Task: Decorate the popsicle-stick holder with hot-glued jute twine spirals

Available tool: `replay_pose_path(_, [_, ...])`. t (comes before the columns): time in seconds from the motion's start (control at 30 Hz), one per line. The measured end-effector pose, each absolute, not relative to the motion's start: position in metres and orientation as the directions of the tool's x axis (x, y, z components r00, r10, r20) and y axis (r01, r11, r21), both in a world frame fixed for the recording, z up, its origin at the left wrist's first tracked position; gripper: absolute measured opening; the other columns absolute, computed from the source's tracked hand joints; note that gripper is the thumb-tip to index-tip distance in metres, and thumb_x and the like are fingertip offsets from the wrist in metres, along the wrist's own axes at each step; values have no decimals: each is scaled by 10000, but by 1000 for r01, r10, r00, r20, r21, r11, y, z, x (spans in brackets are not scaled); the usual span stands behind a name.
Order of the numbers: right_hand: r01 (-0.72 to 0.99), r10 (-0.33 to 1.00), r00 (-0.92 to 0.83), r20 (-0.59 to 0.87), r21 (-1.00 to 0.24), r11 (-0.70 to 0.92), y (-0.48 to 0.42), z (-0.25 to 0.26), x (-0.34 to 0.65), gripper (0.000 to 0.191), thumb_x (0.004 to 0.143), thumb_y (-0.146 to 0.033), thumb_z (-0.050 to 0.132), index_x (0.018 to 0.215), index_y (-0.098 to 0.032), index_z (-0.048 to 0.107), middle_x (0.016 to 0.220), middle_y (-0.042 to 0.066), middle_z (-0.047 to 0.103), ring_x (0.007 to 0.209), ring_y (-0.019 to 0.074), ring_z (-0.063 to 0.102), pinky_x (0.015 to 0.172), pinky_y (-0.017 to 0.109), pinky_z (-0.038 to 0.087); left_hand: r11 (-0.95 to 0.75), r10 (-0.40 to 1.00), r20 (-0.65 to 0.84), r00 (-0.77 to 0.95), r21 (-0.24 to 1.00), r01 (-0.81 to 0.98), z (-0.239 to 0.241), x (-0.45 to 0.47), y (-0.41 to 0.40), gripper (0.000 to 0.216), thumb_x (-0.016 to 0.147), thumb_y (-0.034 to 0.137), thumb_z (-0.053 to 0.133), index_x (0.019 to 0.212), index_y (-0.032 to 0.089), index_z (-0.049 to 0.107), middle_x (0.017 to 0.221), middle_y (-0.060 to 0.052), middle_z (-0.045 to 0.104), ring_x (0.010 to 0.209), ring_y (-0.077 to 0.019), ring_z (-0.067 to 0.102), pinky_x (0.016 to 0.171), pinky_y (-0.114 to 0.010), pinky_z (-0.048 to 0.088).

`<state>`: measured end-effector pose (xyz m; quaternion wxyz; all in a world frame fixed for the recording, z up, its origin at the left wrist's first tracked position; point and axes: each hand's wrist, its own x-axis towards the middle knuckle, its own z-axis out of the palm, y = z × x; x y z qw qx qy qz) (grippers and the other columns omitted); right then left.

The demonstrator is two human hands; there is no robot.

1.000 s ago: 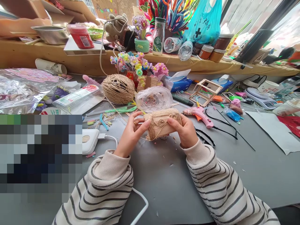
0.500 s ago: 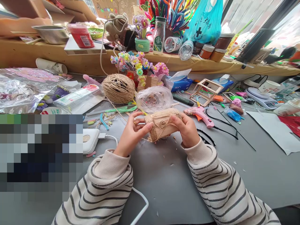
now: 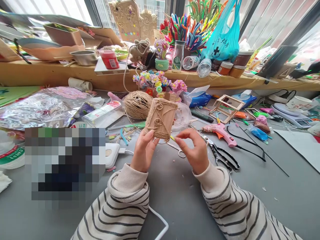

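My left hand [image 3: 144, 151] grips a cardboard piece wrapped in jute twine [image 3: 165, 120] by its lower left corner. The piece stands upright, tilted slightly, with small twine coils on its face and twine along its edges. Close to its lower right corner, my right hand [image 3: 193, 150] has thumb and forefinger pinched together; what they hold, if anything, is too small to make out. Behind the piece sits a ball of jute twine [image 3: 137, 105], partly covered by it. A pair of scissors [image 3: 222, 155] lies beside my right hand.
To the right lie a pink glue gun [image 3: 221, 131] with a black cord and a small wooden frame [image 3: 226, 105]. A white charger [image 3: 111, 155] with a cable is at left. Pipe-cleaner flowers [image 3: 155, 80] stand at the back, below a shelf of jars.
The twine-wrapped piece has turned from lying sideways to upright. My right hand has let go of it and sits lower right, pinched. The view has shifted, showing the scissors.
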<state>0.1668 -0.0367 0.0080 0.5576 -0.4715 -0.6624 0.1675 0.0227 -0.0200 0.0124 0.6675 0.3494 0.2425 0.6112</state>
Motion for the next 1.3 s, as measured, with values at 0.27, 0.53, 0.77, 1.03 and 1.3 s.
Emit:
replay_pose_path(0.27, [452, 755, 26, 655, -682, 575, -36, 13, 148, 121, 729, -206, 586, 838, -181, 541, 795, 30, 579, 744, 137, 515, 659, 282, 454, -22, 975, 165, 147, 736, -677, 13, 22, -19, 360, 797, 212, 448, 1155, 235, 472, 1187, -32, 533, 1166, -208, 420, 958, -352, 355])
replay_pose_path(0.53, [402, 774, 52, 631, -723, 562, -38, 11, 164, 86, 769, -157, 512, 833, -191, 557, 800, 30, 559, 754, 137, 525, 651, 288, 472, 99, 965, 55, 258, 831, -548, 8, 17, -18, 305, 755, 217, 538, 1060, 219, 530, 1128, -19, 570, 1110, -186, 471, 939, -307, 370])
replay_pose_path(0.77, [514, 720, 44, 692, -634, 578, -37, 11, 168, 121, 751, -121, 508, 840, -183, 560, 806, 42, 572, 743, 141, 517, 628, 286, 466, 125, 929, 56, 366, 884, -451, 10, 16, -16, 392, 701, 191, 594, 1085, 166, 518, 1159, -67, 558, 1130, -236, 454, 952, -337, 347])
replay_pose_path(1.03, [572, 699, -8, 715, -571, 589, -39, 8, 165, 111, 742, -110, 505, 820, -170, 558, 770, 49, 572, 724, 145, 514, 619, 286, 463, 64, 940, 105, 325, 880, -470, 12, 25, -14, 522, 648, 246, 629, 1147, 178, 490, 1235, -76, 501, 1169, -287, 409, 958, -402, 337])
replay_pose_path(1.3, [579, 712, -29, 702, -569, 584, -41, 7, 163, 124, 739, -110, 498, 823, -181, 556, 765, 48, 566, 714, 151, 512, 620, 297, 461, 55, 964, 61, 258, 905, -422, 10, 28, -15, 518, 633, 259, 643, 1128, 182, 510, 1180, -75, 549, 1139, -287, 447, 943, -405, 356])
